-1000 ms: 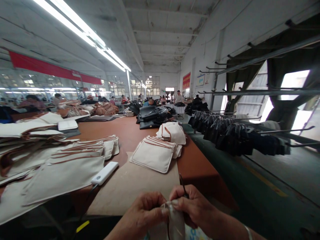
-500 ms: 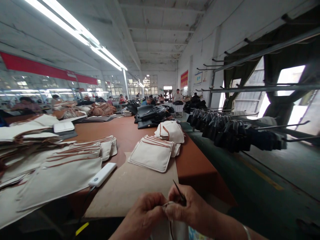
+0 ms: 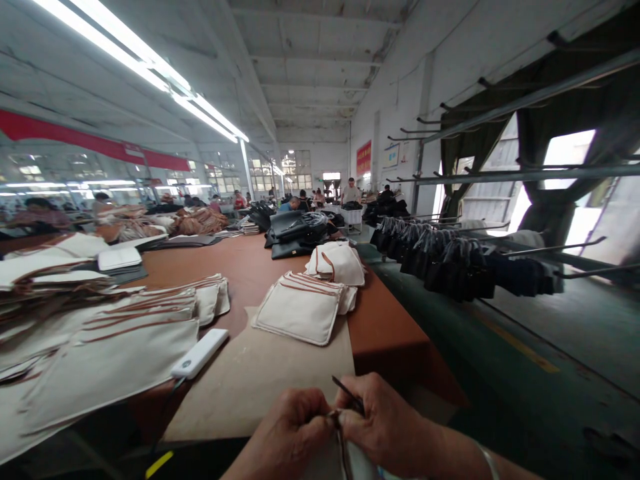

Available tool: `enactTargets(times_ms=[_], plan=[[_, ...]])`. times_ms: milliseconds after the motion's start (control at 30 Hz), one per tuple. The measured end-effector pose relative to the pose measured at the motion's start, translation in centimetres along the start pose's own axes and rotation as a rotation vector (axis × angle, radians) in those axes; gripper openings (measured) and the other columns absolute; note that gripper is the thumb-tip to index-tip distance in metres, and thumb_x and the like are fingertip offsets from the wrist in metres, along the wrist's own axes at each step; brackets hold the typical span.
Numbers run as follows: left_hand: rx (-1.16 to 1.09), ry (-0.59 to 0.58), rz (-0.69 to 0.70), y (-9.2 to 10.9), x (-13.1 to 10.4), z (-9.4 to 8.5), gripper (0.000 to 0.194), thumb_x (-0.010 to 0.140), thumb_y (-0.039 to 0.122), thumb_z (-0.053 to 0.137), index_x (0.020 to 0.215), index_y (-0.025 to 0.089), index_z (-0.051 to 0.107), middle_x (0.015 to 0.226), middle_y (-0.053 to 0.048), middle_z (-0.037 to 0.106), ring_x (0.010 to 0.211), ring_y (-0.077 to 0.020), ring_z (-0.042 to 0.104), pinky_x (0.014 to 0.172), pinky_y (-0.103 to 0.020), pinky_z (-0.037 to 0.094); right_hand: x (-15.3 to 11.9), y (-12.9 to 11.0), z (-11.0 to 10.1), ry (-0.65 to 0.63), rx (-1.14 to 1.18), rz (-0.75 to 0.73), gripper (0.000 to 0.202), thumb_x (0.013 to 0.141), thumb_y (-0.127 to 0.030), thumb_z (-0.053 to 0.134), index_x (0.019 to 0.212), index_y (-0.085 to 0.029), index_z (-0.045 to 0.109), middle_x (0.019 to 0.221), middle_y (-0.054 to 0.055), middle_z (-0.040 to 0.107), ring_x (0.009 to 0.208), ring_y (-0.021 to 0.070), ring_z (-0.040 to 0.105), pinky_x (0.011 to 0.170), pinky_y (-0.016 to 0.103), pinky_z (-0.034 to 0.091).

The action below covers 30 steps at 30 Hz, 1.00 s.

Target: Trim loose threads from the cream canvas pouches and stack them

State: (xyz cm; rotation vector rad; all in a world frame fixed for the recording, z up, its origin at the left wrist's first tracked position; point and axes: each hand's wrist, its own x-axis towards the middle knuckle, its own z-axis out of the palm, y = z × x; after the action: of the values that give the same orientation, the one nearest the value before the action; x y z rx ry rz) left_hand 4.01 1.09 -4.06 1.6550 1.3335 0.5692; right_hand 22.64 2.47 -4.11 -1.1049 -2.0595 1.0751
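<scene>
At the bottom of the view my left hand point(image 3: 287, 427) is closed, pinching the top edge of a cream fabric piece point(image 3: 359, 461) with a dark brown edging. My right hand point(image 3: 383, 417) grips the same edge close beside it, thumbs nearly together. A thin dark pointed tool point(image 3: 347, 392) sticks out of the right hand's fingers toward the upper left; its kind is not clear. Most of the held piece is hidden by the hands and the frame's edge. Just ahead on the table lies a stack of cream fabric pouches point(image 3: 297, 310) with brown edging.
A white power bank point(image 3: 200, 353) with a cable lies left of brown paper point(image 3: 240, 393). More cream pieces point(image 3: 125, 360) cover the table's left side. Black bags point(image 3: 295, 230) lie farther back. At right stands a metal rack hung with black bags point(image 3: 440, 267). People work in the background.
The hands have dropped slightly and still pinch the fabric edge. The dark tool's tip sits lower and farther left. The whole view has shifted a little.
</scene>
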Motion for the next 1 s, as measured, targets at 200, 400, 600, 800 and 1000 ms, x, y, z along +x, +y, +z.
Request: enactTargets(times_ms=[200,400,600,800,1000], plan=[[-0.065,-0.033,0.016,0.5,-0.3,-0.2,0.025,0.078,0.038,0.054,0.067,0.016,0.052,0.059,0.006,0.036,0.058,-0.0108,0.031,0.049,-0.024,0.020,-0.1,0.2,-0.5,-0.061,0.263,0.026,0.018,0.076,-0.030,0.066,0.081,-0.015,0.056,0.065,-0.004,0.050,0.060,0.0100,0.041,0.053,0.020,0.031],[-0.042,-0.033,0.016,0.1,-0.1,0.1,0.023,0.077,0.038,0.052,0.069,0.016,0.053,0.061,0.004,0.039,0.059,-0.0117,0.032,0.050,-0.025,0.020,0.3,-0.4,-0.4,-0.012,0.094,0.055,0.006,0.068,-0.015,0.059,0.069,-0.017,0.053,0.059,-0.005,0.048,0.056,0.0094,0.040,0.049,0.020,0.028],[0.102,0.030,0.008,1.7,-0.5,0.5,0.015,0.075,0.028,0.045,0.063,0.018,0.046,0.060,0.006,0.034,0.058,-0.0112,0.031,0.051,-0.025,0.019,0.2,0.5,0.4,0.079,0.163,0.017,0.004,0.067,-0.013,0.056,0.070,-0.015,0.057,0.056,-0.005,0.048,0.053,0.0095,0.040,0.048,0.021,0.028],[-0.027,-0.024,-0.050,1.4,-0.7,0.4,0.014,0.072,0.030,0.049,0.062,0.019,0.046,0.057,0.005,0.034,0.056,-0.0115,0.032,0.050,-0.025,0.018,-0.7,1.8,0.5,0.118,0.286,-0.202,0.008,0.076,-0.015,0.056,0.070,-0.014,0.062,0.065,0.000,0.056,0.064,0.0133,0.050,0.059,0.023,0.038],[-0.535,0.186,-0.066,-0.1,-1.3,0.8,0.032,0.072,0.047,0.066,0.068,0.016,0.063,0.073,-0.003,0.056,0.068,-0.0161,0.045,0.059,-0.024,0.036,-1.3,2.8,-0.2,0.105,0.156,-0.526,0.012,0.088,-0.019,0.055,0.086,-0.015,0.067,0.075,0.005,0.060,0.069,0.0156,0.056,0.067,0.026,0.044]])
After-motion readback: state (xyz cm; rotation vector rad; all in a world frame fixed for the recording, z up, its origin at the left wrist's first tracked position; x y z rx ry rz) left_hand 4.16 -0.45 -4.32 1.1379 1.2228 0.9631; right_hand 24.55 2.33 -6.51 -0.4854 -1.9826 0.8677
